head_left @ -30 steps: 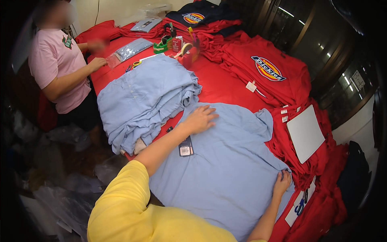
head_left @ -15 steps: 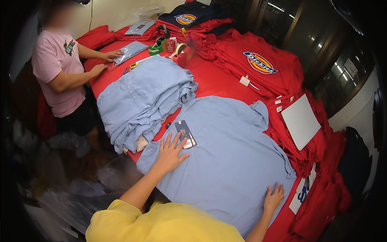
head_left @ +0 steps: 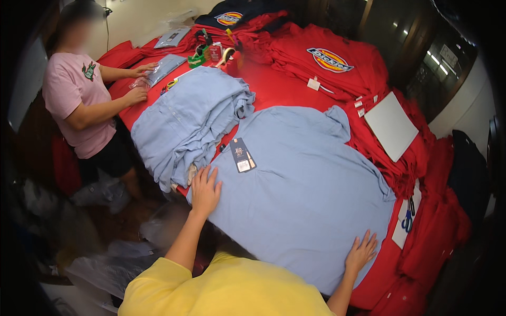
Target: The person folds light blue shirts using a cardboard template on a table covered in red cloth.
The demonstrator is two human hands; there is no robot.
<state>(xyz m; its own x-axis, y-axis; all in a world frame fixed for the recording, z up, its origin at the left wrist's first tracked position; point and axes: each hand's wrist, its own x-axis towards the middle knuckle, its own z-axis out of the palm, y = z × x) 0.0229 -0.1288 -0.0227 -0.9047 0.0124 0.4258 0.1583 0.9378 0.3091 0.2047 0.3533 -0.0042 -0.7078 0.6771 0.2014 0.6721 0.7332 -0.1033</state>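
Note:
A light blue shirt (head_left: 300, 184) lies spread out flat over the red-covered table (head_left: 269, 87) in front of me. My left hand (head_left: 205, 190) rests on its near left edge, fingers stretched out and holding nothing. Toward the shirt's near right side, my right hand (head_left: 361, 253) lies flat on the cloth with its fingers spread. A dark hang tag (head_left: 242, 155) with a white label sits on the shirt, just beyond my left hand. Close by on the left is a rumpled pile of light blue shirts (head_left: 184, 124).
Across the table a person in a pink shirt (head_left: 71, 95) handles a plastic-wrapped blue garment (head_left: 164, 68). Red garments (head_left: 337, 50) are heaped along the far and right sides, a white board (head_left: 391, 126) on them. Blue-handled scissors (head_left: 407, 220) lie at right, a green tape dispenser (head_left: 198, 57) far off.
My left hand has moved off the hang tag, back to the shirt's left edge. My right hand stays on the cloth. The co-worker's hands have shifted slightly at the wrapped garment.

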